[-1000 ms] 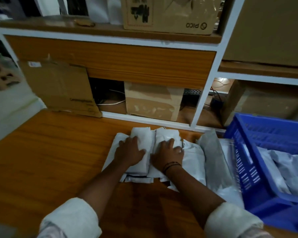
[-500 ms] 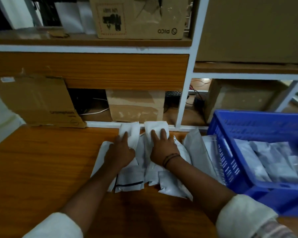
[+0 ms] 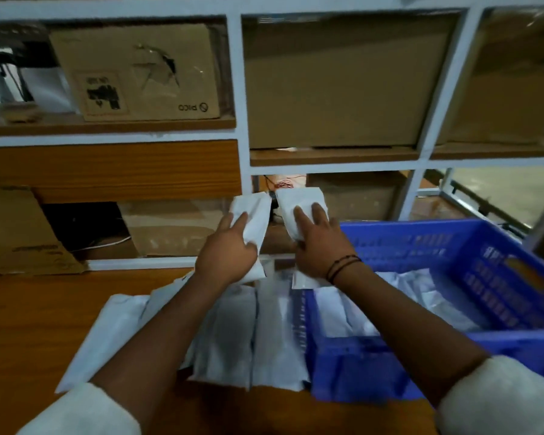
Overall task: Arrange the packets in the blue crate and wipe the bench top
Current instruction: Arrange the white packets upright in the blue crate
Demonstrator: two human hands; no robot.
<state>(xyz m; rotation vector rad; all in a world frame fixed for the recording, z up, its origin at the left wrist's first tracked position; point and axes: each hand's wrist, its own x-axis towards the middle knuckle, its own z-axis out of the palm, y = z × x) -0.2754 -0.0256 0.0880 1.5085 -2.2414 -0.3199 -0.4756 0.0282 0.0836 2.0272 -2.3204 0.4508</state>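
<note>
Partway, my left hand (image 3: 226,255) and right hand (image 3: 319,249) are each gripping a packet (image 3: 253,215), with others lying in the blue crate (image 3: 515,277), loose packets (image 3: 226,334) waiting by the bench top's (image 3: 29,324) front edge, and wiping seemingly pending.

A cardboard box (image 3: 135,70) marked PICO stands on a shelf (image 3: 60,125) up and left of the left hand (image 3: 226,255); a plain carton (image 3: 336,86) sits above the right hand (image 3: 321,246)

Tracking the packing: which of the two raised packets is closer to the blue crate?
The packet gripped by the right hand, just left of the blue crate. The other raised packet, in the left hand, is farther left.
</note>
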